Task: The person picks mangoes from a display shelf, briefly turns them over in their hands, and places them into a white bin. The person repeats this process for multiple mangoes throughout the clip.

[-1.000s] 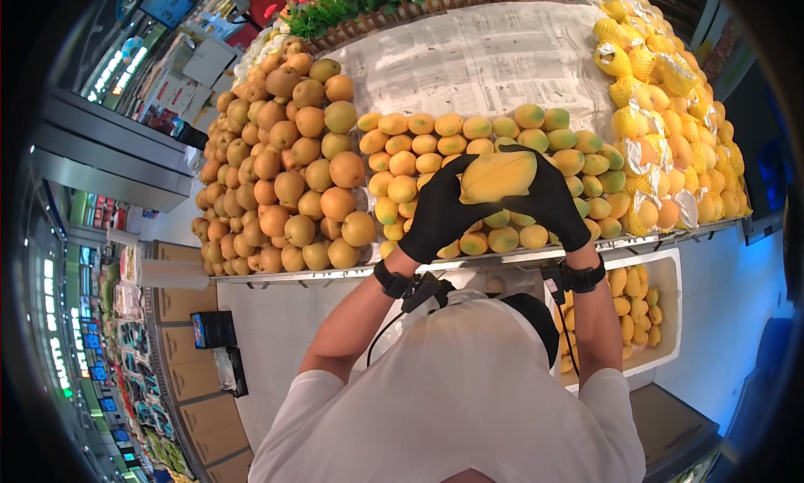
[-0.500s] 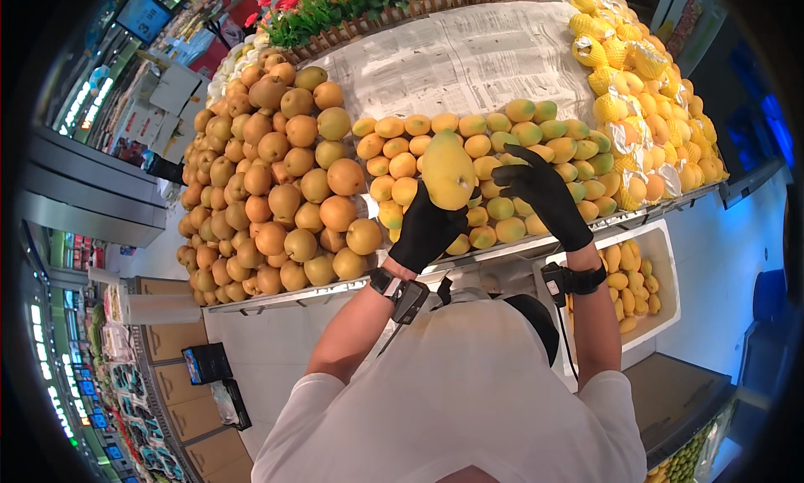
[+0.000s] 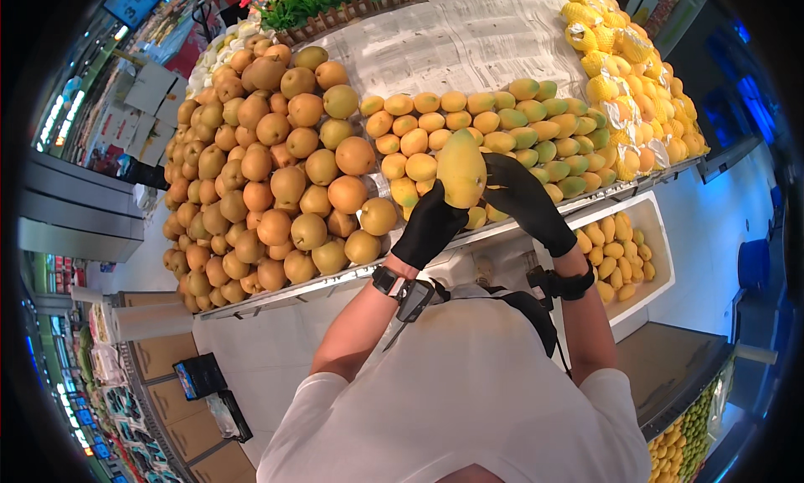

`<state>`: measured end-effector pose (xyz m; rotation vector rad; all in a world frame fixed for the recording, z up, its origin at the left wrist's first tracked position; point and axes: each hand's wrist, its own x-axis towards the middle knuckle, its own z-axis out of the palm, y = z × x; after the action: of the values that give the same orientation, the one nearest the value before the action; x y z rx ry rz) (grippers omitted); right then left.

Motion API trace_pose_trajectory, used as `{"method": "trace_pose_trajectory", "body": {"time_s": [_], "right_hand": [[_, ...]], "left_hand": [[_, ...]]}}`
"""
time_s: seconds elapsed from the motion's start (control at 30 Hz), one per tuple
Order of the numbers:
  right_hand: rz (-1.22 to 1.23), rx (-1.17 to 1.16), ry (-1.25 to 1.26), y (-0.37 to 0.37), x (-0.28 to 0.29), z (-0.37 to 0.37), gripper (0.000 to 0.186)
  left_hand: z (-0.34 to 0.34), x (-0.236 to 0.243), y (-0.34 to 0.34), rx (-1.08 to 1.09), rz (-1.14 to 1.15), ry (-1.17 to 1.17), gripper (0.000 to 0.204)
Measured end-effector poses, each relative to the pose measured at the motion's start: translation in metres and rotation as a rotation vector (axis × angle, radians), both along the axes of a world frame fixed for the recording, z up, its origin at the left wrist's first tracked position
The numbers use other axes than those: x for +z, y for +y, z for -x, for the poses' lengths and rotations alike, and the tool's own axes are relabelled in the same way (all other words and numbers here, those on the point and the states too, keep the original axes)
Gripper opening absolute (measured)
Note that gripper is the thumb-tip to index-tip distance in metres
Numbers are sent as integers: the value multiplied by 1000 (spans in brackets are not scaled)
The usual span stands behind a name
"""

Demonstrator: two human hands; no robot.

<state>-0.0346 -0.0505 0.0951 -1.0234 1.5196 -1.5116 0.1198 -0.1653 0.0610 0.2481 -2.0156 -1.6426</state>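
Observation:
My left hand (image 3: pixel 431 223), in a black glove, holds a large yellow mango (image 3: pixel 461 169) upright from below, over the front of the display. My right hand (image 3: pixel 523 202), also gloved, has its curved fingers at the mango's right side, gripping it. Just behind lie rows of small yellow and green mangoes (image 3: pixel 532 129). Brown-orange round pears (image 3: pixel 272 127) are heaped to the left. Fruit in yellow foam nets (image 3: pixel 603 89) is piled to the right. Both wrists carry black strapped devices.
Newspaper (image 3: pixel 435 43) covers the back of the stand, before flowers behind a small wooden fence (image 3: pixel 352 14). A white foam box (image 3: pixel 657 261) of mangoes sits below at the right. A dark cabinet top (image 3: pixel 670 366) is at lower right, a black crate (image 3: pixel 197 374) at lower left.
The mango, held sideways between both hands a second ago, now stands upright in my left hand. My right hand opened away from it, then came back to its right side. The view has shifted.

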Motion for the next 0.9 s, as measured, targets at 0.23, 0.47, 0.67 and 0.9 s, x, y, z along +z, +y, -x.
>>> {"method": "trace_pose_trajectory", "body": {"time_s": [0.23, 0.47, 0.67, 0.9], "right_hand": [[-47, -88, 23, 3, -2, -41, 66], [-56, -179, 127, 19, -19, -63, 73], [-64, -194, 185, 28, -22, -70, 72], [-137, -285, 217, 54, -33, -56, 63]], "left_hand": [[-19, -32, -4, -277, -1194, 38, 38], [-31, -45, 8, -256, -1116, -51, 32], [-33, -29, 20, -273, -998, -112, 32], [-25, -37, 32, -297, -589, -240, 33]]}}
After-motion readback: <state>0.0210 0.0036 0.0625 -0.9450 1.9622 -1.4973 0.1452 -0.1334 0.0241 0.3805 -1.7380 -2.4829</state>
